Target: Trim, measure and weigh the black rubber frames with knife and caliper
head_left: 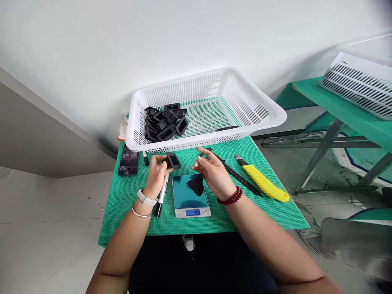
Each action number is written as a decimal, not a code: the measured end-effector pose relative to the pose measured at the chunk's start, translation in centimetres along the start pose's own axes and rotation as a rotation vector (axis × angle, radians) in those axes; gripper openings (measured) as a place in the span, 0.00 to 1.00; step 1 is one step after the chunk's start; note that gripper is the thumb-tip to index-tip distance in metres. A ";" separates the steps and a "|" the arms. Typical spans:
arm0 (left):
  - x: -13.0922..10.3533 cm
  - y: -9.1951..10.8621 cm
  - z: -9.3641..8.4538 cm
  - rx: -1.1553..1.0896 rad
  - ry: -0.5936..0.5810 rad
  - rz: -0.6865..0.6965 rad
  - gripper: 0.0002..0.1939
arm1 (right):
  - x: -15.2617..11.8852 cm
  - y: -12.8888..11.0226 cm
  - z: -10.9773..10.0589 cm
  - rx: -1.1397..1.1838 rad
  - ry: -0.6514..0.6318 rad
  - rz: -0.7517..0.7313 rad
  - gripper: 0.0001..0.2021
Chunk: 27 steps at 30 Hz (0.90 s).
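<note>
My left hand point(157, 173) is closed on a black plastic part point(173, 161) with a rectangular opening, held up left of the centre. To its right, my right hand point(214, 169) is raised over the table, its fingers apart and curled. Below and between the hands lies a digital scale point(190, 194), its mirror-like plate bare and its display reading about 0.0. A white marker point(162, 194) with a black cap lies beside the scale, under my left hand. Several similar black parts point(165, 122) are heaped in the left of a white basket point(254, 102).
On the green table cover point(232, 222), a yellow cutter point(265, 183) and a long black strip point(240, 177) lie at the right. A dark box point(128, 161) and another marker point(145, 158) are at the left. Another white basket point(361, 83) stands on a side table.
</note>
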<state>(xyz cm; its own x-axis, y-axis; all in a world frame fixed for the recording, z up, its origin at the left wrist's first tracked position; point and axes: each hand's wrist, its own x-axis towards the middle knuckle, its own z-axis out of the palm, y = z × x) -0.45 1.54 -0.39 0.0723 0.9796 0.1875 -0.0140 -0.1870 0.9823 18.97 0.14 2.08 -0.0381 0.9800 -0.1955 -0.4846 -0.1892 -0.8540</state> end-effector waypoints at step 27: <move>0.0 1.4 0.4 -0.475 0.113 -0.236 0.26 | 0.0 -1.1 -0.9 -0.956 -0.382 -0.374 0.08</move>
<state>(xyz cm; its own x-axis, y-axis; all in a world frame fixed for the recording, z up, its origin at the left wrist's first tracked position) -0.03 1.23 0.98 0.0208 0.9977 -0.0651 -0.4615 0.0674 0.8846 20.28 0.29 2.56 -0.3784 0.9089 0.1754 0.3501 0.3160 -0.8818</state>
